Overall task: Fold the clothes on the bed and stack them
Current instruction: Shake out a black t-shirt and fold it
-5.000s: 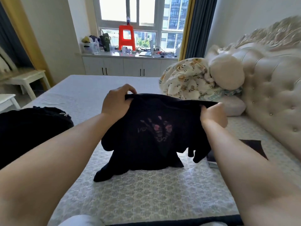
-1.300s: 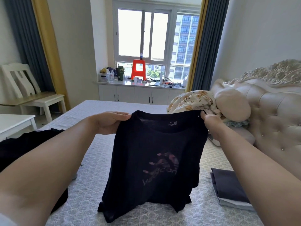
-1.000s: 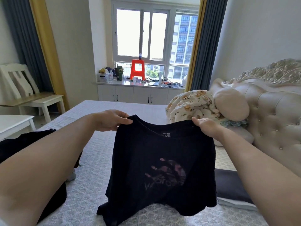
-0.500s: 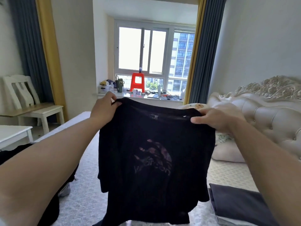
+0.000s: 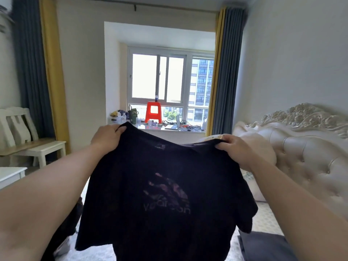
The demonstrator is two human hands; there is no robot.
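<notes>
While it hangs lengthwise above the bed (image 5: 267,221), collar uppermost, a black T-shirt (image 5: 165,185) is pinched at one shoulder by the left hand (image 5: 106,137) and at the other by the right hand (image 5: 243,149), both equally near; a folded grey garment (image 5: 263,245) lies lower right.

We see a red stool (image 5: 154,112) on the cluttered window ledge (image 5: 180,129), a white chair (image 5: 22,136) left, a tufted headboard (image 5: 310,147) right

Matt black cloth shirt (image 5: 165,194), seemingly leather tufted headboard (image 5: 308,159)
</notes>
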